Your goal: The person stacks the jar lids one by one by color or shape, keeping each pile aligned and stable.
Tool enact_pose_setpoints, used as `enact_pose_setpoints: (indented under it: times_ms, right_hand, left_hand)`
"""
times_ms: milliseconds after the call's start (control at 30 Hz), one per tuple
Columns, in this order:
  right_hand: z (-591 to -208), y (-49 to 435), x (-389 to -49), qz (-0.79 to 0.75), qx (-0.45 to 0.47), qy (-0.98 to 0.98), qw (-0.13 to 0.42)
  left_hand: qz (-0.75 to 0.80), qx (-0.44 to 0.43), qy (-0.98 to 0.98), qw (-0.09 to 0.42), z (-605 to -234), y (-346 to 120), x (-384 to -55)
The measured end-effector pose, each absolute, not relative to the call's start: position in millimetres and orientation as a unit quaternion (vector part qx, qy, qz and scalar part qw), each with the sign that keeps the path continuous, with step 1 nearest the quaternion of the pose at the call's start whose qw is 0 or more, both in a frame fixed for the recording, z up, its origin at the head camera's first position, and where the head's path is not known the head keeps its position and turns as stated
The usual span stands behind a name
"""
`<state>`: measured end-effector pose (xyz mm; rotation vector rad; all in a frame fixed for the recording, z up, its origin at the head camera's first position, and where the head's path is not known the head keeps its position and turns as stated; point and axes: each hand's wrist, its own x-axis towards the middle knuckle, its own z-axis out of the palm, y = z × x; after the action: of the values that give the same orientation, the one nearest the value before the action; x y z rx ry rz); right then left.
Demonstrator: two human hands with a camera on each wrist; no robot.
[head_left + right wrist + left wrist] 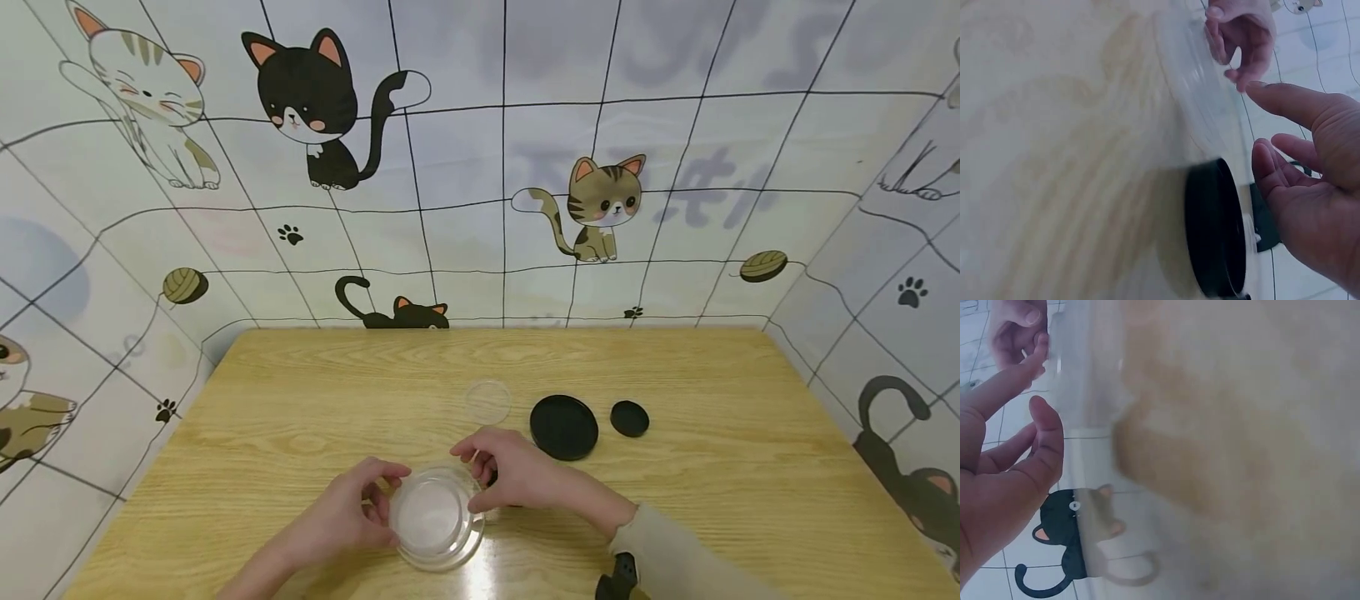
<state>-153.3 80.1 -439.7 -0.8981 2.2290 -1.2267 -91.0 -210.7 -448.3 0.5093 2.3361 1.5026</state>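
Observation:
A clear round dish lies on the table between my two hands, with a larger clear rim showing beneath its near right side. At its left edge is my left hand, thumb and forefinger spread apart right by the rim. My right hand reaches in from the other side, thumb near the rim, fingers loosely bent. Something black shows partly behind those right fingers, the rest hidden. In the right wrist view, the clear dish lies past a shallow black round piece, and the thumb and fingers stand apart.
Beyond my right hand are a large black disc, a smaller black disc and a thin clear disc. The wooden table meets a cat-patterned sheet at the back and sides.

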Motion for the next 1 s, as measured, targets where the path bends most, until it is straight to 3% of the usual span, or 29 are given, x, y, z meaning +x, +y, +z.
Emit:
enact_pose_setpoints:
  times_ms: [467,733,1000]
  right_hand:
    - [-429,128,-234,-0.453,-0.297,0.83,0.136]
    - [-439,125,-258,-0.395,-0.269,0.865,0.154]
    - [-448,122,-266,-0.389,-0.266,0.862,0.188]
  left_hand:
    - [0.559,0.184,0.797,0.132,-422,-189,-180]
    - [0.527,0.163,0.822,0.144,-437,-167,-228]
    - [0.544,0.146,0.806,0.181,-461,-147,-247]
